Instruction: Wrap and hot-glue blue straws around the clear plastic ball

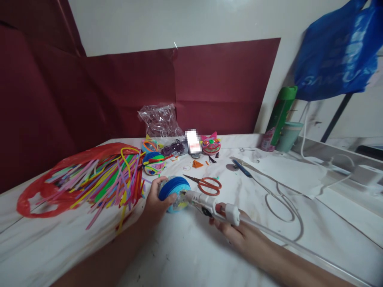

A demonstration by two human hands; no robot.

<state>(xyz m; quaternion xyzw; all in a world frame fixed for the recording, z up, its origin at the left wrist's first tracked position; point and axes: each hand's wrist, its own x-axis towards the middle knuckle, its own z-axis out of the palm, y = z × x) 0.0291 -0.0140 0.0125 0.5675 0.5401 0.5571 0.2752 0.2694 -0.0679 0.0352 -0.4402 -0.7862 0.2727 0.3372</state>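
My left hand (pixel 158 201) is closed around a round ball (pixel 175 189) with rows of blue and light blue pipe cleaner on it. In my right hand (pixel 229 227) is a white hot glue gun (pixel 203 201), a clear glue stick running out of its back end. The gun's nozzle meets the right side of the ball; whether it touches cannot be made out. Just behind lie orange-handled scissors (pixel 211 186), their blades pointing left. A finished-looking ball with green, blue and pink pipe cleaners (pixel 153 164) sits farther back on the left.
Many coloured pipe cleaners (pixel 101 179) lie on a red plastic bag (pixel 26 205) at left. A pink decorated ball (pixel 211 144), clear plastic wrap (pixel 160 119) and a blue utility knife (pixel 241 168) stand or lie behind. A cable (pixel 299 223) loops at right near a green spray can (pixel 281 119).
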